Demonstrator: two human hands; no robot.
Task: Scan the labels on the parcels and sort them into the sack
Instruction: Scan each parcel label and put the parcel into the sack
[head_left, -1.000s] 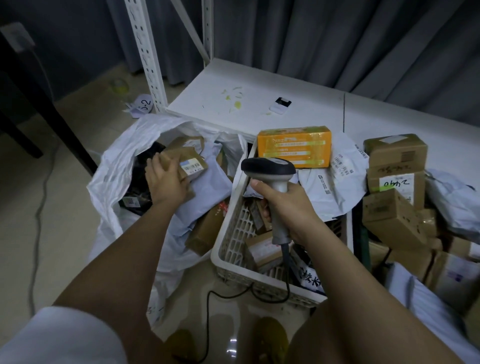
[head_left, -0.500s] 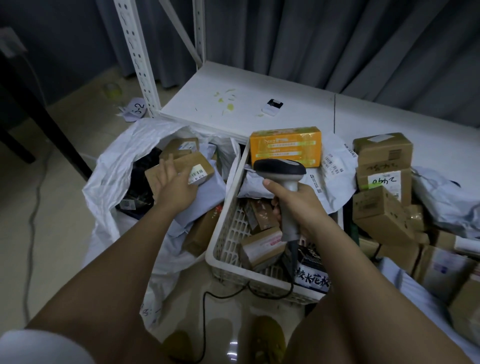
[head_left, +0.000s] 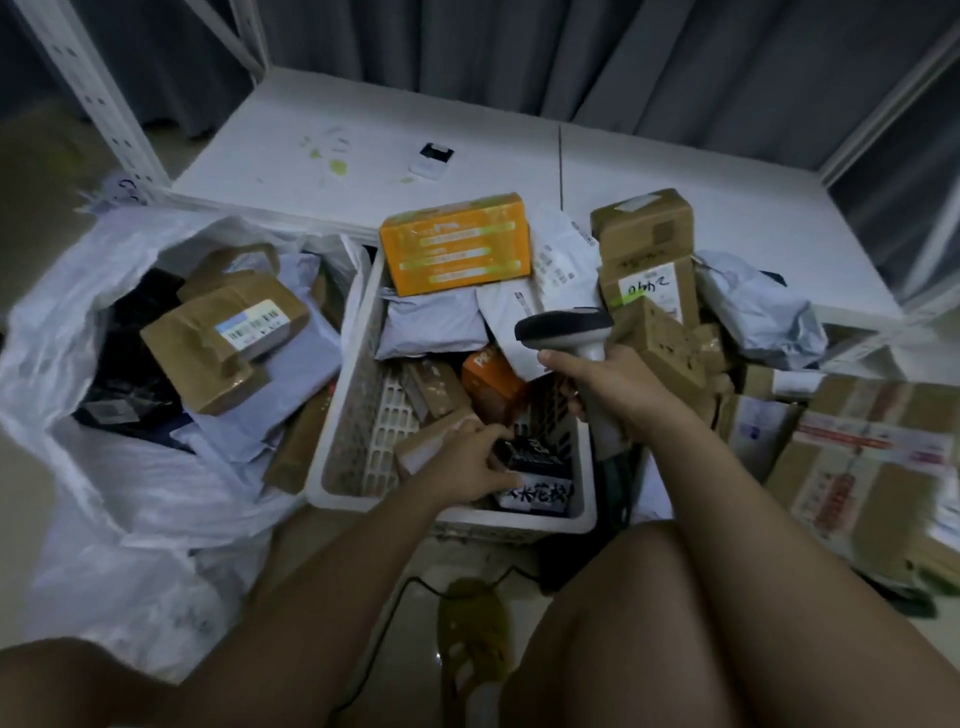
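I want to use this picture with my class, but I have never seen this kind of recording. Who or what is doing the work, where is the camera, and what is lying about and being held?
There is no machine here: a person works with bare hands, and the single camera sits on their head, looking down. The right hand grips a barcode scanner. The left hand reaches into a white plastic basket of parcels, touching a small brown box; whether it grips the box I cannot tell. To the left on the floor lies an open white sack with a labelled brown parcel already in it. An orange box lies at the basket's far end, and more cardboard boxes are piled to the right.
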